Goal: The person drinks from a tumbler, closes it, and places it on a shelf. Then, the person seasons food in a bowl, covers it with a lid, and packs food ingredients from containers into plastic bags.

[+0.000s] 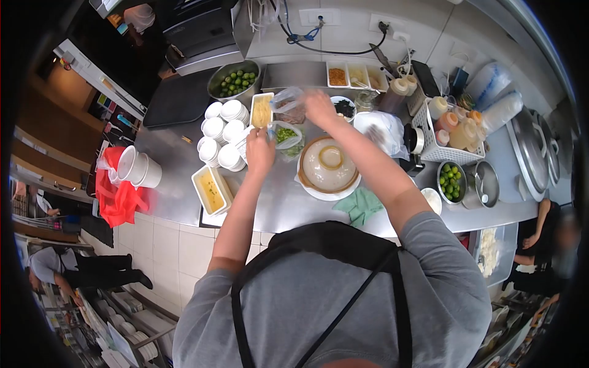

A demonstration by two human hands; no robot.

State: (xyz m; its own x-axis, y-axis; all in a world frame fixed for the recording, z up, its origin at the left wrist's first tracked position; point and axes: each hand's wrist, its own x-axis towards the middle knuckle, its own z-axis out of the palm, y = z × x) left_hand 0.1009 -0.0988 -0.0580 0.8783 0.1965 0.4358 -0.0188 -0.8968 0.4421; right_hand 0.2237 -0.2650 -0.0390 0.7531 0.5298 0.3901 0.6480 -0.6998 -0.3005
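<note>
Right of the stacked white cups on the steel worktop, your left hand has its fingers bunched at the clear bag of greens, though you cannot tell whether they grip it. Beyond it lies the bag of brown food, just left of your blurred right hand, whose finger opening you cannot tell.
</note>
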